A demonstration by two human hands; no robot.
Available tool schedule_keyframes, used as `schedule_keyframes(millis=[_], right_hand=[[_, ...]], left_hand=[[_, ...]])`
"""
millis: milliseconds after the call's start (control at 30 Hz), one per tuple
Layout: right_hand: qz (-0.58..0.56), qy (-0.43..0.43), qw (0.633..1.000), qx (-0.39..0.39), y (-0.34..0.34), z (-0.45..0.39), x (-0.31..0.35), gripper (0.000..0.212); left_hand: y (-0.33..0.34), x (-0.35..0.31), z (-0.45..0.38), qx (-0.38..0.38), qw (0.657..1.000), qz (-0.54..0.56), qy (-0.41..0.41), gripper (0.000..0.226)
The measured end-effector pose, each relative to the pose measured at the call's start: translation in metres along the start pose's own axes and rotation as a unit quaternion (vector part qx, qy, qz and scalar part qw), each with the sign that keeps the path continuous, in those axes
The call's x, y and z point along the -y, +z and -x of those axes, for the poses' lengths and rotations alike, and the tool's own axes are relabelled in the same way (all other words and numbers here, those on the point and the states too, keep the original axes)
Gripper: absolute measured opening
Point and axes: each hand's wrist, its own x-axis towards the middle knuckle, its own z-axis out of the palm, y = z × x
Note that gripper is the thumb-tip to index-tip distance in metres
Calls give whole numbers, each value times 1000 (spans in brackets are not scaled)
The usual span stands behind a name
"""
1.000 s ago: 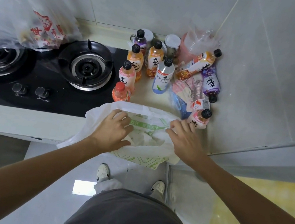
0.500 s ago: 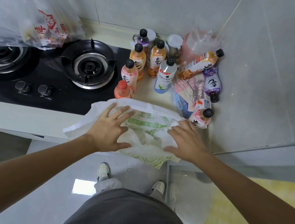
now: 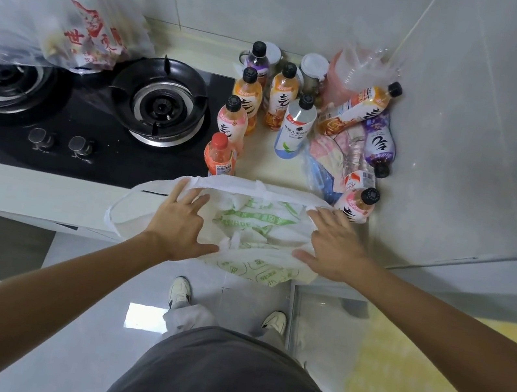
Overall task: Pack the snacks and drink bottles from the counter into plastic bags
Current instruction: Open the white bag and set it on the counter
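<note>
A white plastic bag (image 3: 247, 224) is spread at the counter's (image 3: 28, 191) front edge. It is pressed flat between the left hand (image 3: 179, 223) and right hand (image 3: 332, 246), fingers straight, nothing grasped. Drink bottles (image 3: 296, 127) are grouped just behind.

Nine plastic drink bottles (image 3: 296, 128) crowd the bench (image 3: 256, 168), six upright and three lying down. One white plastic bag with green print (image 3: 255, 226) lies at its front edge. The black gas hob (image 3: 94, 147) has two burners (image 3: 158, 102) and two knobs (image 3: 79, 145).
</note>
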Motion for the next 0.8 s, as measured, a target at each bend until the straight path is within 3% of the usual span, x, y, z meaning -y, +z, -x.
schedule_keyframes(millis=[67,167,267,367,433,567,700,800], right_hand=[[14,-6,998,-67,0,-4,1,80],[46,-11,992,-113,2,-16,2,52],[47,-36,997,-47,2,-27,4,26],[51,-77,995,34,9,-36,7,37],[47,-79,995,47,11,-41,10,46],[30,-54,996,61,16,-48,9,34],[40,6,994,98,21,-58,2,109],[22,15,996,80,21,-67,-1,131]], left_hand=[[1,3,2,-7,1000,-1,-3,82],[7,5,2,-37,999,1,21,85],[10,3,2,-40,999,-15,26,76],[11,1,1,10,1000,-22,9,61],[13,4,-1,42,999,-18,-1,55],[23,7,-5,77,997,-27,-3,54],[33,4,-8,92,995,-25,-16,59],[39,1,-9,98,994,-22,-35,73]])
